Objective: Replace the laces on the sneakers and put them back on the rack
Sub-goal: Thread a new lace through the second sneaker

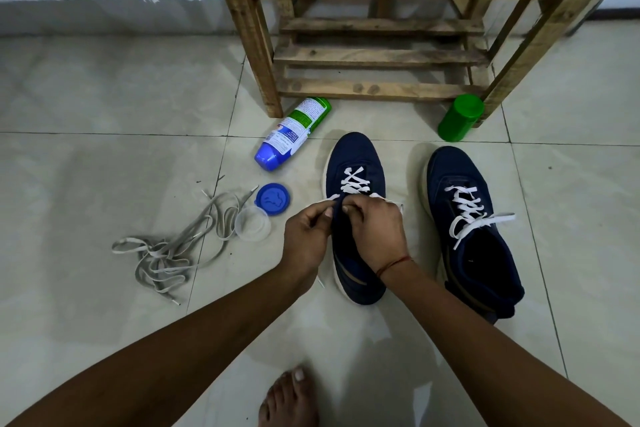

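Two navy sneakers stand on the tiled floor, toes toward the wooden rack (pixel 381 55). The left sneaker (pixel 353 156) has a white lace (pixel 353 180) crossed through its front eyelets. My left hand (pixel 306 236) pinches the sneaker's left eyelet edge. My right hand (pixel 375 229) pinches the lace at the tongue and covers the sneaker's middle. The right sneaker (pixel 474 232) is laced in white, with loose ends lying across its opening. A tangle of old grey laces (pixel 173 253) lies on the floor to the left.
A blue and green bottle (pixel 291 135) lies on its side by the rack's leg. A blue lid (pixel 273 199) and a clear cup (pixel 252 222) sit near the old laces. A green can (pixel 460 118) stands at the rack's right leg. My bare foot (pixel 287 399) is at the bottom.
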